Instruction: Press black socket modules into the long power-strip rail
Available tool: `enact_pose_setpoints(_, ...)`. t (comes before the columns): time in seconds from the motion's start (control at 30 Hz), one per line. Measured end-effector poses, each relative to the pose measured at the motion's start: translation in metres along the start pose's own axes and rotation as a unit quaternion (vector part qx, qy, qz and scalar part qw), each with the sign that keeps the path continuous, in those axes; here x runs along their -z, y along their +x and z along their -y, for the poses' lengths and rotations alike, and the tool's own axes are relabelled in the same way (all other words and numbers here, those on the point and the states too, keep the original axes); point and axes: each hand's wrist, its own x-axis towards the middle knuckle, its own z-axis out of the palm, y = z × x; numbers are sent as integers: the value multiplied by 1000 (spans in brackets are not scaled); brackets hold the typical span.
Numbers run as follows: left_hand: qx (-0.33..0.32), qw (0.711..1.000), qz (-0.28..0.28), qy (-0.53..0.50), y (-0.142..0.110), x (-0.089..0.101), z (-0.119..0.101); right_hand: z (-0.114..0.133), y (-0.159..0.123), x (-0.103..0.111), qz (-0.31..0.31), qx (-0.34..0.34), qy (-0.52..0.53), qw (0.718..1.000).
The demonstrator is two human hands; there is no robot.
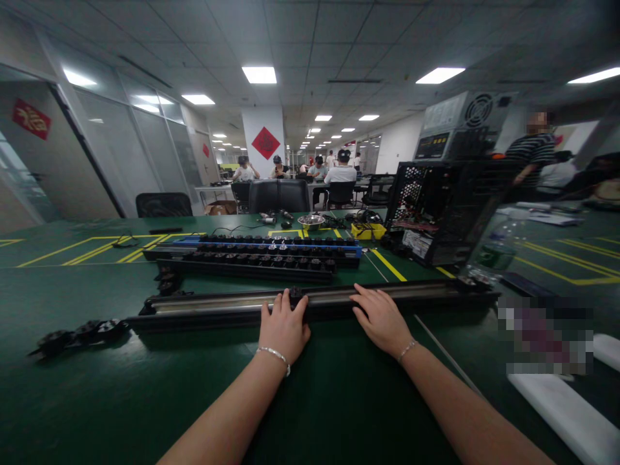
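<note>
A long black rail (213, 303) with a bare metallic channel lies across the green table in front of me. My left hand (284, 329) rests over its near edge, fingers spread, with the fingertips beside a small black block (296, 294) that sits in the channel. Farther right along the same rail is my right hand (382, 320), its fingers stretched out and touching the top edge. Neither hand is wrapped round anything. Small black parts (87, 330) lie off the rail's left end, and more black pieces (472, 284) sit on its right end.
Behind the rail lie more rails (252, 261) set with rows of black parts. An open computer case (445, 206) with power supplies on top stands at right, near a plastic bottle (496, 248). Beyond are a yellow tray (368, 231) and a metal bowl (311, 222). People sit farther back.
</note>
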Motion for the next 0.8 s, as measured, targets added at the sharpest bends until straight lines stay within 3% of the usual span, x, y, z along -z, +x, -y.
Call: enact_pose_setpoints(0.8, -1, 1000, 6, 12, -1, -1, 16, 4, -1, 3, 5, -8, -5, 1000)
